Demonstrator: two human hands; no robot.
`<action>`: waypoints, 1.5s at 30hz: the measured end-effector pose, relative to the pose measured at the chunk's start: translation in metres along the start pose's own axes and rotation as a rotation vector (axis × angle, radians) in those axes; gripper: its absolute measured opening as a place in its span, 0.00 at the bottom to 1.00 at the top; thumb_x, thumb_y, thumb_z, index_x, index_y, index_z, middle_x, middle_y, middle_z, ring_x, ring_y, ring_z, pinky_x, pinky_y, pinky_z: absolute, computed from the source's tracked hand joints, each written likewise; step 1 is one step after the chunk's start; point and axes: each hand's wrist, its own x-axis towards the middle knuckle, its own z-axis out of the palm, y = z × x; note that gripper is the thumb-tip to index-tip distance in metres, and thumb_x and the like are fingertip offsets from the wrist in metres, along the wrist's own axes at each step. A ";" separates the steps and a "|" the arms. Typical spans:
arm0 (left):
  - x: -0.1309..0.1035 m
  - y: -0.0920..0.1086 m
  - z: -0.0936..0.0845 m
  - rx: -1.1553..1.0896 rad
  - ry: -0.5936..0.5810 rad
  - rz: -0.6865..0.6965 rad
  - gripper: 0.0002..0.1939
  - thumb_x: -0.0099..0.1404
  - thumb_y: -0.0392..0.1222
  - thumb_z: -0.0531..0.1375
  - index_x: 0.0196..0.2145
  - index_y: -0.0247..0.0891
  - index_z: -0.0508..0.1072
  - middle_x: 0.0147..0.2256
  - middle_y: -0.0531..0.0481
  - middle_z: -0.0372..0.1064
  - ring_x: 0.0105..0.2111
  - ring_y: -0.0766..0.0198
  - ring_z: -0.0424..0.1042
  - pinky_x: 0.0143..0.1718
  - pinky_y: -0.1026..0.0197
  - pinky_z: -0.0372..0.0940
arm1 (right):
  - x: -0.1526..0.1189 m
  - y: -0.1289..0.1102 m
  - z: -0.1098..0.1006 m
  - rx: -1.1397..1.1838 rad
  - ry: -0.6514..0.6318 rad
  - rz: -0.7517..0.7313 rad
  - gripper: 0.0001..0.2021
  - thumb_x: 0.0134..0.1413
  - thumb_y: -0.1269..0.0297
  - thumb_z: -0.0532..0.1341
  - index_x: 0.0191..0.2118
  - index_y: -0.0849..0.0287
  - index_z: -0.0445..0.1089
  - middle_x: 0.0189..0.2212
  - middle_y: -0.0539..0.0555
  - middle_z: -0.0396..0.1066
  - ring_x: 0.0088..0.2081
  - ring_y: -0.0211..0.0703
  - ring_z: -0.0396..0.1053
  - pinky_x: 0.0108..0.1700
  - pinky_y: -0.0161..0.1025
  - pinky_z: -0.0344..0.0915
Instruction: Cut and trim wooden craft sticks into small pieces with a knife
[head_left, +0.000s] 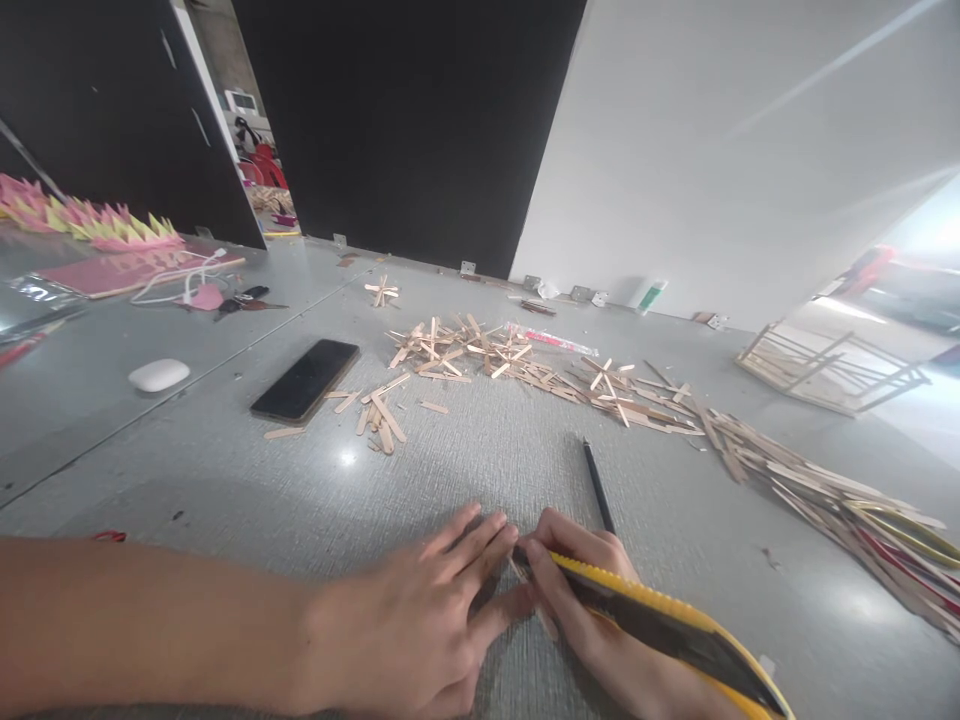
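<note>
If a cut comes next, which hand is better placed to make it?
Right, I'd judge. The right hand grips the yellow cutter, its tip close to the thin wooden strip. The left hand holds no tool; its fingers rest beside the tip, better placed for steadying.

Right hand (581, 580) gripping yellow-black cutter (652, 610), left hand (435, 615) flat beside it

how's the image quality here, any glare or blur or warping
head view: bright glare spots on the table, near the phone and at lower right; washed-out light at right edge; left forearm soft; edges look stretched
</note>
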 end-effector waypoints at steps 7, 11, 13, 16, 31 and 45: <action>0.000 0.001 0.000 0.006 -0.009 -0.008 0.32 0.76 0.49 0.51 0.70 0.25 0.58 0.65 0.26 0.61 0.67 0.41 0.59 0.68 0.43 0.53 | 0.000 0.001 -0.001 0.009 0.002 -0.006 0.20 0.73 0.53 0.49 0.27 0.53 0.58 0.19 0.44 0.60 0.22 0.37 0.61 0.29 0.38 0.59; 0.000 0.000 0.000 -0.006 -0.007 -0.003 0.32 0.76 0.48 0.52 0.70 0.24 0.57 0.65 0.26 0.61 0.67 0.41 0.60 0.68 0.43 0.53 | 0.000 0.002 0.000 0.040 -0.015 0.005 0.20 0.72 0.52 0.50 0.27 0.53 0.57 0.18 0.43 0.57 0.21 0.36 0.58 0.27 0.37 0.58; 0.001 -0.001 0.000 -0.015 -0.006 0.002 0.32 0.76 0.48 0.52 0.70 0.23 0.57 0.65 0.25 0.61 0.67 0.41 0.60 0.69 0.44 0.52 | -0.001 0.002 0.001 0.019 0.003 0.009 0.20 0.72 0.52 0.50 0.27 0.53 0.56 0.19 0.43 0.57 0.21 0.37 0.58 0.28 0.38 0.59; 0.002 -0.002 0.001 -0.024 -0.003 0.000 0.33 0.76 0.47 0.52 0.70 0.23 0.56 0.65 0.25 0.60 0.67 0.40 0.60 0.69 0.43 0.52 | -0.003 0.003 0.003 -0.035 0.023 -0.013 0.19 0.73 0.54 0.49 0.27 0.52 0.55 0.21 0.44 0.58 0.23 0.37 0.59 0.32 0.39 0.61; 0.000 -0.002 -0.003 -0.146 -0.107 -0.029 0.32 0.77 0.47 0.51 0.71 0.26 0.53 0.69 0.25 0.51 0.70 0.40 0.53 0.69 0.42 0.51 | -0.001 0.002 0.000 0.025 -0.072 -0.088 0.19 0.75 0.57 0.47 0.28 0.52 0.50 0.19 0.41 0.52 0.19 0.35 0.53 0.27 0.37 0.54; 0.001 -0.003 -0.002 -0.091 -0.094 -0.013 0.32 0.77 0.47 0.50 0.71 0.26 0.53 0.68 0.23 0.54 0.69 0.38 0.56 0.69 0.41 0.52 | -0.005 0.004 -0.004 -0.062 -0.103 -0.040 0.22 0.75 0.52 0.44 0.26 0.52 0.54 0.20 0.47 0.63 0.25 0.41 0.63 0.35 0.43 0.62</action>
